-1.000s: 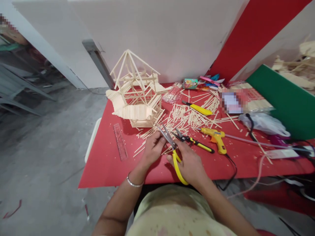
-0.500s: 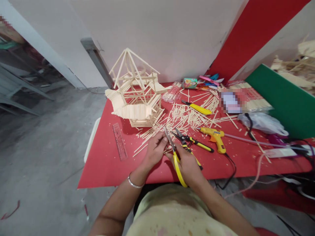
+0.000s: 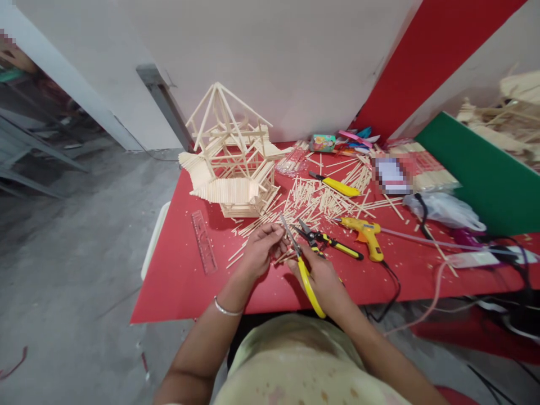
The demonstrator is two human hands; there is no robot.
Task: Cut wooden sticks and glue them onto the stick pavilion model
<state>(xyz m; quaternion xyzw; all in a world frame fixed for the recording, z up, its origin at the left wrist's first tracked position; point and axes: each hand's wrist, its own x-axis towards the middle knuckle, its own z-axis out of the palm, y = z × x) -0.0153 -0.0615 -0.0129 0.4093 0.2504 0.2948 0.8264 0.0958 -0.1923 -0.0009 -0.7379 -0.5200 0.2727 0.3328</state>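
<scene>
My right hand (image 3: 324, 278) is wrapped around yellow-handled scissors (image 3: 310, 288), their long silver blades pointing up and left. Just left of the blades, my left hand (image 3: 264, 247) has thumb and fingertips pinched together; whatever they hold is too small to make out. A few thin wooden sticks (image 3: 285, 257) show between the two hands. Beyond them, a model pavilion (image 3: 232, 191) built from such sticks stands upright, with a slatted lower roof and an open-frame peak. A heap of loose cut sticks (image 3: 312, 197) lies to its right.
Black-and-yellow cutters (image 3: 341, 247) lie right of my hands, beside a yellow glue gun (image 3: 365, 233) with its cord. A yellow utility knife (image 3: 340, 185) rests behind. Left is a clear ruler (image 3: 203, 242). A plastic bag (image 3: 447, 211) and green board (image 3: 476, 174) occupy the red table's (image 3: 169, 292) right side.
My left hand has shifted slightly left, away from the scissor blades, and its fingers have curled differently. The right hand still grips the scissors. The view has moved slightly.
</scene>
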